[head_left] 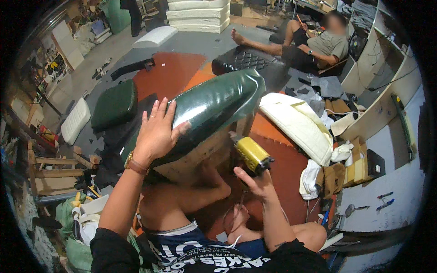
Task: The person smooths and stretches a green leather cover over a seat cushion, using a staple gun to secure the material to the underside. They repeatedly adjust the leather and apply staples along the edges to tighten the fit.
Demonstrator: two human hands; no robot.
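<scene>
A long dark-green seat (211,102) with a glossy cover lies tilted across a wooden-looking support in front of me. My left hand (157,132) rests flat on the near left part of its cover, fingers stretched out. Beside the near right side of the seat, my right hand (257,184) grips a yellow-and-black staple gun (251,154). Its nose points toward the seat's underside, apart from the cover. A thin hose hangs below that hand. The handle is mostly hidden by my fingers.
A cream padded piece (298,127) lies right of the seat. Left are a green cushion (114,105) and a white pad (76,120). Another person (330,48) sits at the back right. Scissors (355,209) lie on a pale surface; foam blocks (198,16) stand behind.
</scene>
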